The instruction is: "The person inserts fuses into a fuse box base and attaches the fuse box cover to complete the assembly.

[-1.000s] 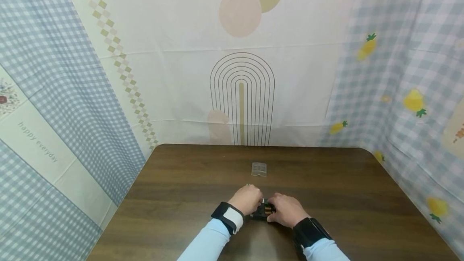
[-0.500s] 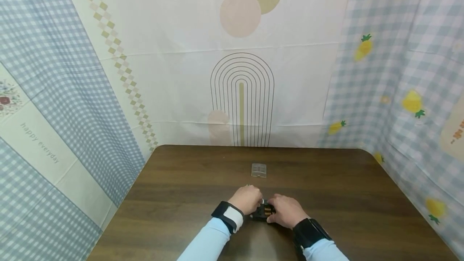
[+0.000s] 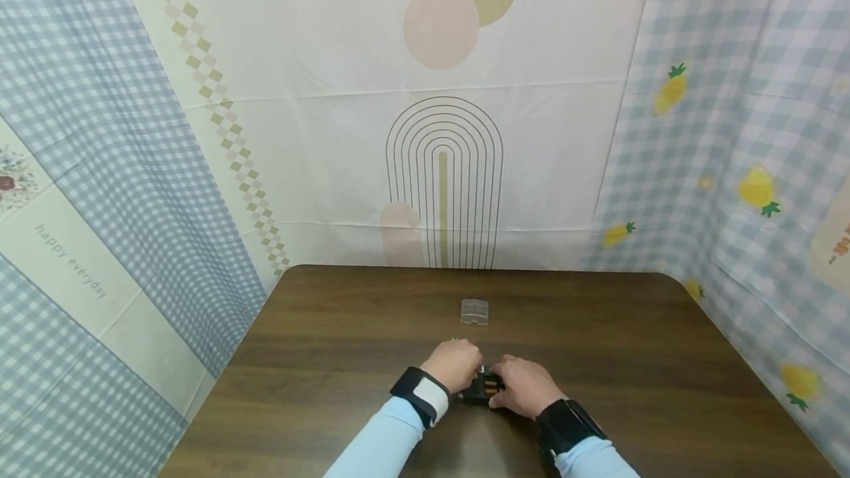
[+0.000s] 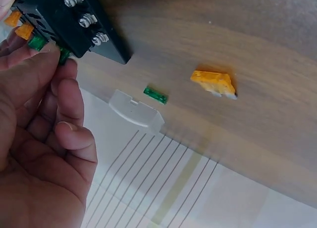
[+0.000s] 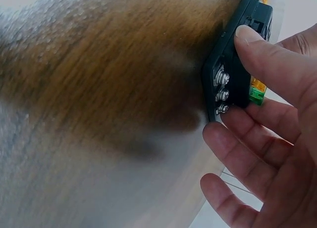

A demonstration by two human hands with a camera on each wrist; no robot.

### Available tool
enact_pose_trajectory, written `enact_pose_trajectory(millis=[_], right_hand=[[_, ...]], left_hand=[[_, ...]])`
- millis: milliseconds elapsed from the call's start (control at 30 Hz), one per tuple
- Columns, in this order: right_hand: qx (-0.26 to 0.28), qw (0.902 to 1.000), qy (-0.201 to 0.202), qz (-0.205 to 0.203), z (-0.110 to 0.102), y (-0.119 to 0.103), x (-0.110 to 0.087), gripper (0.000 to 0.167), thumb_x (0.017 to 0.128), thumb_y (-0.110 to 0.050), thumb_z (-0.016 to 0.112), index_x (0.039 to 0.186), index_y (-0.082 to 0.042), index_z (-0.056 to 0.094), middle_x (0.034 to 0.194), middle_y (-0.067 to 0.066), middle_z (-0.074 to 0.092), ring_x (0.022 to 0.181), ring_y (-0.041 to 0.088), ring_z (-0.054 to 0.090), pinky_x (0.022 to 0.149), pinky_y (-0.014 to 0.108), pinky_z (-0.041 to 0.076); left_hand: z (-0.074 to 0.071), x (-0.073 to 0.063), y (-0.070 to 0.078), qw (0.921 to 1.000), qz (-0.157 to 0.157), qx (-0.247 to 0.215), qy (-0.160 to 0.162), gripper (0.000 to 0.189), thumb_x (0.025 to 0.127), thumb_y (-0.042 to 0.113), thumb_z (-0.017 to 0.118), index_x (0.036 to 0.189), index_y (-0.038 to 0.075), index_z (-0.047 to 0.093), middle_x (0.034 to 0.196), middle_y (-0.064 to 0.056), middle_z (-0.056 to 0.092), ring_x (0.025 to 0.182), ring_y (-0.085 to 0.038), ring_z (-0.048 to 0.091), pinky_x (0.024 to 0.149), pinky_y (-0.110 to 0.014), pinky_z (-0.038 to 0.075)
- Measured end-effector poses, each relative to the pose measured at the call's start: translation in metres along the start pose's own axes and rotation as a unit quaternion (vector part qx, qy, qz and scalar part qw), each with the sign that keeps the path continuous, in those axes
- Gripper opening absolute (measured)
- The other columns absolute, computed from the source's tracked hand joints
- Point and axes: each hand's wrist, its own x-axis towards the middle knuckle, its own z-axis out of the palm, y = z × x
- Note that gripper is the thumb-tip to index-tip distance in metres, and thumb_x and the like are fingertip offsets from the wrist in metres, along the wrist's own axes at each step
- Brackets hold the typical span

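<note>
A black fuse block [image 3: 479, 389] with silver screw terminals [image 4: 88, 20] along one side is between the two hands. My right hand [image 3: 527, 383] grips it, the thumb [image 5: 250, 37] on its side and the fingers around the far edge. Orange fuses [image 4: 24, 31] and a green fuse [image 4: 37, 43] stand in a row in the block. At the end of the row, my left hand [image 3: 454, 365] pinches a green blade fuse [image 4: 65, 55] between thumb and finger, right at the block. The fuse's lower part is hidden in the left wrist view.
A clear plastic cover [image 3: 474, 311] lies on the wooden table [image 3: 332, 330] beyond the hands. Near it in the left wrist view are a loose green fuse [image 4: 155, 95] and an orange fuse [image 4: 214, 82]. A patterned cloth [image 3: 305, 168] hangs behind the table.
Almost nothing differs: both hands stay at the fuse block in the same hold, with the left hand shifted very slightly to the right.
</note>
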Motion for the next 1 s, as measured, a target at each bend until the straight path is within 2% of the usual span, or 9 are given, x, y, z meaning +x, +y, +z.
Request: enact_pose_trajectory(millis=[267, 633, 700, 800, 900, 1000], right_hand=[[0.005, 1.0, -0.003, 0.006, 0.0003, -0.0011, 0.0012, 0.039, 0.074, -0.022, 0.087, 0.105, -0.003, 0.072, 0.1, 0.01, 0.066, 0.087, 0.029, 0.064, 0.082, 0.053, 0.051], [-0.002, 1.0, 0.002, -0.001, 0.0012, -0.0003, 0.001, 0.038, 0.073, -0.022, 0.088, 0.102, -0.003, 0.073, 0.093, 0.007, 0.064, 0.081, 0.025, 0.062, 0.078, 0.049, 0.052], [-0.001, 1.0, 0.001, 0.0, 0.001, -0.0002, 0.0013, 0.037, 0.074, -0.022, 0.088, 0.102, -0.003, 0.073, 0.092, 0.006, 0.064, 0.081, 0.025, 0.061, 0.078, 0.049, 0.052], [-0.001, 1.0, 0.0, 0.002, 0.0002, -0.0006, 0.0016, 0.037, 0.074, -0.022, 0.088, 0.102, -0.004, 0.073, 0.092, 0.006, 0.064, 0.081, 0.025, 0.061, 0.078, 0.049, 0.052], [-0.002, 1.0, -0.001, 0.001, 0.0, -0.0011, 0.0018, 0.037, 0.073, -0.021, 0.088, 0.102, -0.004, 0.073, 0.09, 0.006, 0.063, 0.08, 0.024, 0.061, 0.077, 0.049, 0.051], [-0.003, 1.0, -0.003, 0.001, -0.0004, -0.0016, 0.0016, 0.037, 0.073, -0.021, 0.088, 0.102, -0.004, 0.073, 0.089, 0.005, 0.062, 0.079, 0.024, 0.06, 0.076, 0.048, 0.051]], left_hand=[[-0.0026, -0.0004, -0.0008, 0.9997, -0.008, -0.021, -0.006, 0.004, 0.085, 0.015, 0.079, 0.083, 0.017, 0.077, 0.077, 0.008, 0.069, 0.07, -0.006, 0.062, 0.067, -0.022, 0.052], [-0.0028, 0.0, -0.001, 0.9993, -0.014, -0.033, -0.012, 0.004, 0.085, 0.014, 0.079, 0.082, 0.016, 0.078, 0.075, 0.007, 0.069, 0.065, -0.006, 0.061, 0.062, -0.02, 0.05], [-0.0026, 0.0001, -0.0007, 0.9993, -0.015, -0.033, -0.012, 0.005, 0.085, 0.013, 0.079, 0.082, 0.016, 0.077, 0.074, 0.007, 0.069, 0.065, -0.006, 0.061, 0.066, -0.022, 0.052], [-0.0024, 0.0002, -0.0004, 0.9993, -0.018, -0.032, -0.011, 0.007, 0.085, 0.012, 0.078, 0.08, 0.016, 0.077, 0.073, 0.007, 0.068, 0.067, -0.006, 0.062, 0.079, -0.029, 0.055], [-0.0012, 0.0002, -0.0001, 0.9992, -0.02, -0.031, -0.012, 0.009, 0.085, 0.012, 0.078, 0.079, 0.017, 0.076, 0.072, 0.008, 0.068, 0.069, -0.007, 0.063, 0.09, -0.038, 0.053], [0.0005, 0.0006, 0.0, 0.999, -0.025, -0.034, -0.016, 0.009, 0.086, 0.012, 0.078, 0.079, 0.017, 0.076, 0.072, 0.008, 0.068, 0.069, -0.007, 0.063, 0.093, -0.04, 0.052]])
